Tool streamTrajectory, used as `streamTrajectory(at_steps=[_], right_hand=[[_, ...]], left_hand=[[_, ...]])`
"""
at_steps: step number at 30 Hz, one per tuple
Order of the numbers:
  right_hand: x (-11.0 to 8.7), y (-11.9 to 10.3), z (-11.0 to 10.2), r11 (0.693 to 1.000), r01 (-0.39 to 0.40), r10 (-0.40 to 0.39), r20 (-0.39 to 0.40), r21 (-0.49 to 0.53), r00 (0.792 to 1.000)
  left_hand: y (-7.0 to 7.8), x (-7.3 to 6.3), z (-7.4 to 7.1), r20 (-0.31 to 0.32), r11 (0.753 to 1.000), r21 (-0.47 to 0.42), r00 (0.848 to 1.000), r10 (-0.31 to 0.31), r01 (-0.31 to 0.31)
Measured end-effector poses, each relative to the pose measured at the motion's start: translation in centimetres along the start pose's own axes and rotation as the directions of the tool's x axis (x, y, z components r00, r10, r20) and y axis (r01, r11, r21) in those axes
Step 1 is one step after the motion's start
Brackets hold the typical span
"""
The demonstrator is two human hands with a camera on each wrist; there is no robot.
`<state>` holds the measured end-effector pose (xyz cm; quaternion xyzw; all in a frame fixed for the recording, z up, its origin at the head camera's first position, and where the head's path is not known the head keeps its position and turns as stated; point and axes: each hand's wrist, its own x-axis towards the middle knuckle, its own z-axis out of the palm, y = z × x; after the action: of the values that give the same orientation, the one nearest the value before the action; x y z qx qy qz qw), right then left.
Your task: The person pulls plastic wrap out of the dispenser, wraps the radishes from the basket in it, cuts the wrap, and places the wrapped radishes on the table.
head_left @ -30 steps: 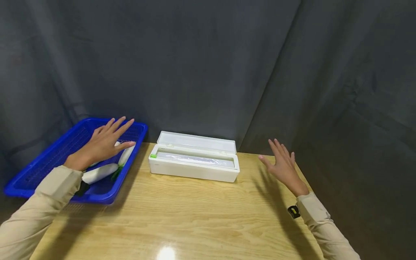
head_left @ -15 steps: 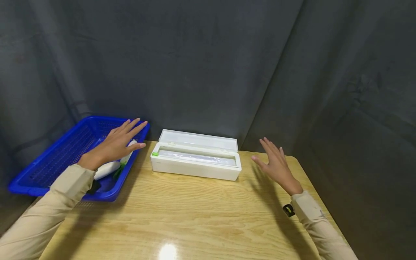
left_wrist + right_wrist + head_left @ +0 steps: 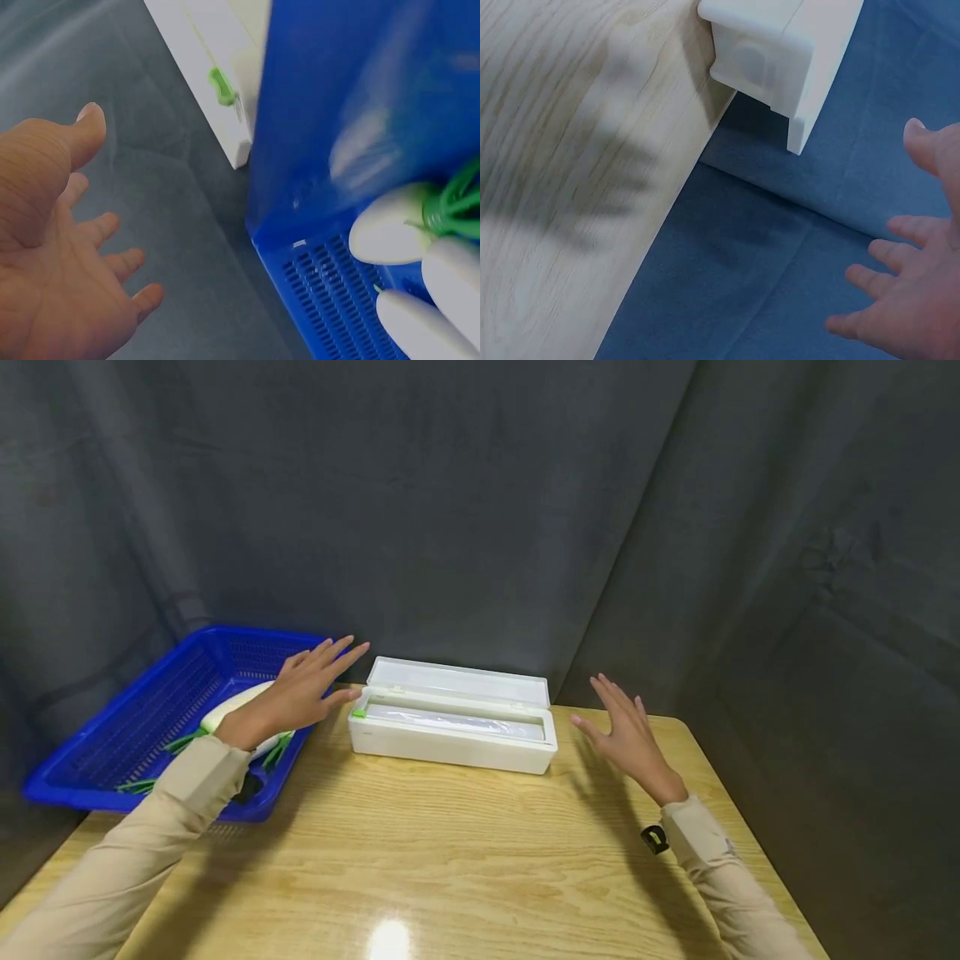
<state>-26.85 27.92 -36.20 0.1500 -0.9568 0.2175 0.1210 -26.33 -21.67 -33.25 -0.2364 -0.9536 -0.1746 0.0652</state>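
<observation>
A white cling film dispenser [image 3: 450, 752] stands on the table with its lid [image 3: 457, 681] raised. A film roll [image 3: 457, 723] lies inside, and a green slider [image 3: 360, 713] sits at its left end. My left hand [image 3: 303, 689] hovers over the right side of a blue plastic basket [image 3: 247, 652], fingers spread, near the dispenser's left end. White radishes [image 3: 394, 225] with green stems lie in the basket, partly hidden by that hand in the head view. My right hand [image 3: 630, 743] hangs in the air right of the dispenser, fingers extended. Neither hand holds anything.
A light wood table [image 3: 450, 860] carries the basket and the dispenser. Dark curtains [image 3: 450, 527] hang close behind and on the right. The table's right edge [image 3: 750, 835] runs below my right forearm. A black device [image 3: 655, 838] is at my right wrist.
My left hand has moved right across the basket towards the dispenser, baring more radish and green stems. My right hand has drifted slightly left, closer to it. The dispenser stays in place.
</observation>
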Motion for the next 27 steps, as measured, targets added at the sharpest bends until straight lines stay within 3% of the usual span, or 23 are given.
streamTrajectory(at_steps=[9,20,27], right_hand=[[0.3,0.0,0.6,1.000,0.007,-0.008,0.018,0.017,1.000],[0.7,-0.6,1.5,0.999,0.012,-0.013,0.022,0.041,1.000],[0.9,-1.0,2.2,0.998,0.014,-0.015,0.027,0.054,1.000]], left_hand=[[0.8,0.7,0.8,0.016,0.999,-0.039,1.000,0.021,-0.020],[1.6,1.7,1.5,0.053,0.987,-0.158,0.998,0.039,-0.030],[1.8,2.0,2.6,0.007,0.990,-0.095,0.995,0.104,-0.102]])
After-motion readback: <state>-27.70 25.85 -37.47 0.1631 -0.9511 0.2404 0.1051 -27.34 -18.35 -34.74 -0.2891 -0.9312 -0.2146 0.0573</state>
